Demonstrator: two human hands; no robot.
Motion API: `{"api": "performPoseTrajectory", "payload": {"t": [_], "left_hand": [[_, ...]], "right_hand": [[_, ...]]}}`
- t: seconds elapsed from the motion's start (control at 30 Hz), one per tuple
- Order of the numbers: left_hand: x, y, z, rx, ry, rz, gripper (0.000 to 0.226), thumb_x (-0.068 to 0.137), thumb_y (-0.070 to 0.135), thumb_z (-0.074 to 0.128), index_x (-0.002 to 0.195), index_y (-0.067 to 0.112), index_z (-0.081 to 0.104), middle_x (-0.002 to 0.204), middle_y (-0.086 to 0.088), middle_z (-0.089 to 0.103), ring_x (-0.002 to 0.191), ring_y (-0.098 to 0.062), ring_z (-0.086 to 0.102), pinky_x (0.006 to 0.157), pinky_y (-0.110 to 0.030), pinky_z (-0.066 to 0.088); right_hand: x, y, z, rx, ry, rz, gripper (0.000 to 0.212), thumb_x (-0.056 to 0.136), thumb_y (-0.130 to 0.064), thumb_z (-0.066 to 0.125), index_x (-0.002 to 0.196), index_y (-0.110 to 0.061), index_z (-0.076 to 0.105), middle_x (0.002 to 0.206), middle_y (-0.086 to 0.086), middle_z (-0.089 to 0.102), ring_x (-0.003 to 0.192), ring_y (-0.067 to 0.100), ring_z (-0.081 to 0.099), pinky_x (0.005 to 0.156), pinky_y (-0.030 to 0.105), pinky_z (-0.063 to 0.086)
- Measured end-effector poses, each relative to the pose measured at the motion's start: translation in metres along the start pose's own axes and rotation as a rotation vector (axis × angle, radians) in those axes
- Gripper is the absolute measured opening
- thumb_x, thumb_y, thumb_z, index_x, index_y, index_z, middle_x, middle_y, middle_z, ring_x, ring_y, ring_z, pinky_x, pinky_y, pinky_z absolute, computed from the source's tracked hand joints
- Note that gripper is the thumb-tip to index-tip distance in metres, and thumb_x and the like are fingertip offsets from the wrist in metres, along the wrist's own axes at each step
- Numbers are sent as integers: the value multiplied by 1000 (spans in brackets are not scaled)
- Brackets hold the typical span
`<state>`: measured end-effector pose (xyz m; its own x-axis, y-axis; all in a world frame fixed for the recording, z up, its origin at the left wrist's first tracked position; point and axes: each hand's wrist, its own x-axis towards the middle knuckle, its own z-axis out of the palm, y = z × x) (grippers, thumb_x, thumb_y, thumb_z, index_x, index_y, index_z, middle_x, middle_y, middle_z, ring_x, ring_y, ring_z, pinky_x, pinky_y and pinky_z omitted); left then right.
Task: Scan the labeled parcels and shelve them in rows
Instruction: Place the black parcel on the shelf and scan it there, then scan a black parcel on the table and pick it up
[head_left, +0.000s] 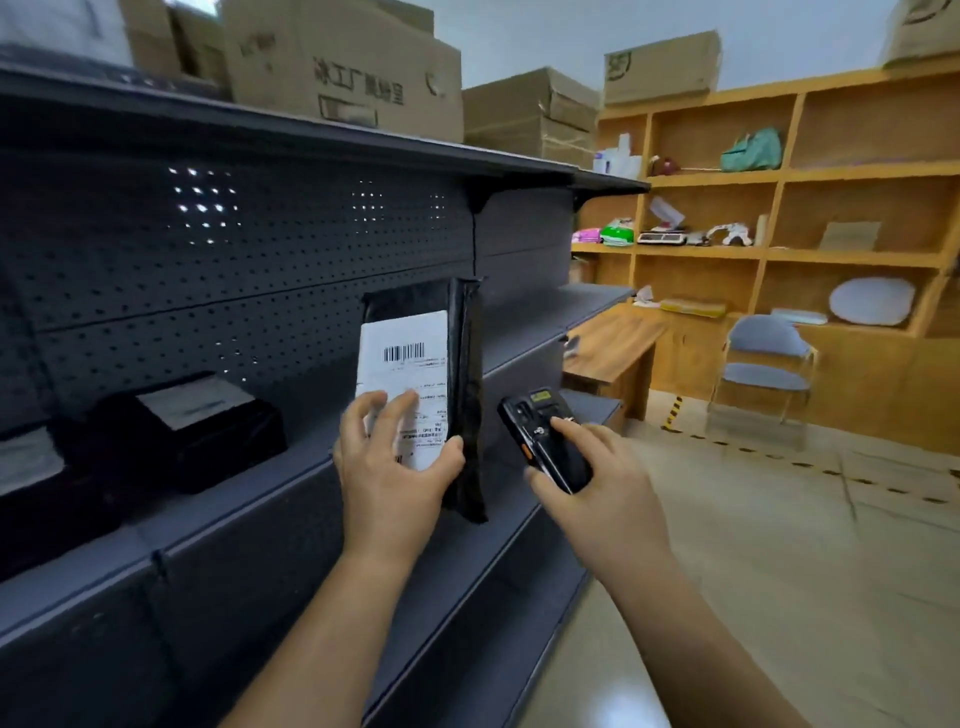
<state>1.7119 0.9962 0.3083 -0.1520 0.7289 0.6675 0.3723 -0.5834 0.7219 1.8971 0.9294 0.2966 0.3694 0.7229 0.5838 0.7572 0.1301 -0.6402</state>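
Two bare forearms reach in from the bottom edge. The left hand (397, 457) grips a black parcel (464, 395) and holds it upright, fingers spread over the lower part of its white label (408, 358) and the thumb pressed at the label's right edge. The barcode near the top of the label faces the camera. Just to its right, not touching it, the right hand (602, 483) is clamped around a black handheld scanner (543, 441), with the forefinger lying on its upper face.

The parcel stands in front of a dark grey metal shelf (249, 514), its lower end hanging below the shelf's front edge; whether it touches the shelf cannot be told. Behind it rises a perforated back panel (260, 270). Further left on the same shelf lie other black parcels (192, 431) with white labels, blurred.

Cardboard boxes (343, 67) sit on the top board of the metal unit. Across the room stands a wooden wall of open compartments (779, 179) holding small goods — a green bag, a scale, packets. In front of it are a wooden desk (613, 343) and a grey-blue chair (763, 369). The floor (753, 571) is pale and glossy, crossed by a dashed black-and-yellow line.
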Motion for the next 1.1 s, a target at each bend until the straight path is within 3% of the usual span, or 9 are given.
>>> {"api": "performPoseTrajectory", "payload": {"t": [0.1, 0.27, 0.47, 0.6, 0.73, 0.87, 1.0, 1.1], "left_hand": [[37, -11, 9, 59, 113, -64, 56, 70, 44, 77, 123, 33, 62, 127, 19, 35, 128, -12, 40, 105, -24, 31], [88, -48, 20, 166, 203, -134, 50, 75, 38, 78, 120, 41, 59, 127, 24, 32, 129, -9, 35, 105, -28, 34], [138, -79, 48, 323, 282, -212, 52, 73, 40, 78, 122, 34, 62, 123, 23, 33, 126, -14, 38, 102, -29, 38], [161, -87, 66, 473, 280, -308, 54, 72, 42, 74, 123, 34, 61, 127, 17, 37, 117, -18, 38, 101, -42, 44], [187, -88, 83, 657, 279, -455, 60, 72, 46, 71, 128, 32, 57, 129, 9, 38, 111, -25, 36, 99, -45, 44], [211, -91, 108, 880, 182, -664, 68, 72, 53, 68, 134, 32, 50, 130, 1, 36, 114, -32, 38, 95, -49, 46], [234, -103, 134, 1060, 34, -964, 84, 75, 60, 67, 145, 29, 35, 145, -5, 27, 126, -37, 34, 100, -55, 41], [245, -114, 143, 1132, 38, -1059, 84, 76, 63, 64, 146, 27, 35, 145, -5, 27, 126, -38, 33, 101, -55, 40]], "right_hand": [[49, 8, 38, 94, -60, -72, 56, 77, -43, 77, 129, -33, 61, 126, -11, 56, 117, 10, 53, 95, 26, 43], [125, 21, 105, 200, -148, -191, 54, 75, -41, 78, 126, -34, 62, 124, -14, 57, 115, 10, 55, 94, 33, 49], [198, 35, 166, 260, -250, -276, 55, 74, -49, 71, 126, -37, 61, 124, -17, 55, 113, 8, 54, 91, 35, 50], [235, 48, 195, 286, -360, -316, 56, 75, -52, 70, 129, -43, 57, 131, -19, 50, 117, 7, 52, 91, 37, 51], [268, 63, 225, 335, -419, -356, 57, 77, -50, 72, 131, -43, 57, 133, -19, 48, 119, 7, 50, 91, 33, 50], [300, 78, 249, 375, -524, -402, 58, 78, -53, 71, 133, -43, 55, 134, -17, 49, 118, 8, 50, 90, 33, 51], [328, 86, 266, 453, -580, -444, 57, 76, -54, 70, 130, -46, 56, 132, -17, 50, 118, 8, 51, 89, 32, 51], [342, 92, 277, 521, -614, -464, 56, 74, -54, 69, 128, -46, 56, 128, -20, 51, 115, 6, 51, 89, 33, 52]]}}
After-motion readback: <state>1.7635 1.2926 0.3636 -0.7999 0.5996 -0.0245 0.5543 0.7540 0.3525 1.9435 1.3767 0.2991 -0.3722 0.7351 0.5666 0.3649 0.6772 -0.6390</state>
